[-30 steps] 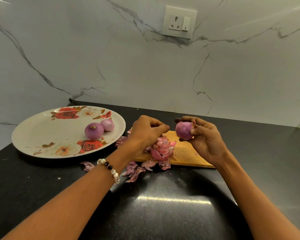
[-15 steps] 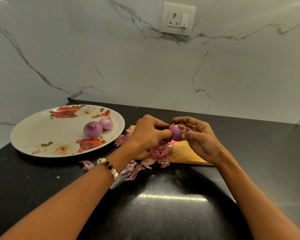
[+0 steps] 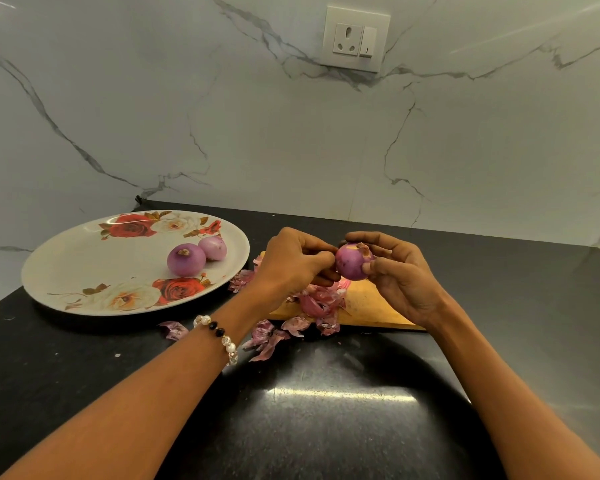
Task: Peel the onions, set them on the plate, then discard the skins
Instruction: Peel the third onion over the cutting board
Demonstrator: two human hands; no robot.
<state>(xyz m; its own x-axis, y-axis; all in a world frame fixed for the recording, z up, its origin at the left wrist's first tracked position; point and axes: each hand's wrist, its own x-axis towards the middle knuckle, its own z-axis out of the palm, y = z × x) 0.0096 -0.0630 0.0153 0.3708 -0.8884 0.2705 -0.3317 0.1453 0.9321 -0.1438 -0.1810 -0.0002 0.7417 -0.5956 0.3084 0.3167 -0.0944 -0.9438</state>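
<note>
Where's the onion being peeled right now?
Head view, centre right: the onion is held in the right hand above the cutting board, with the left hand touching its left side.

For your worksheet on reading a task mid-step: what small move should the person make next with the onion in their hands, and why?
Probably pinch off the last scrap of skin at the top of the held onion with the left hand, while the right hand steadies it. A brownish flake still sticks there, whereas the two onions on the plate look clean.

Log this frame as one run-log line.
step: peeling third onion | right hand: holds it | left hand: picking at it | plate: two peeled onions | skins: on board, counter
</note>
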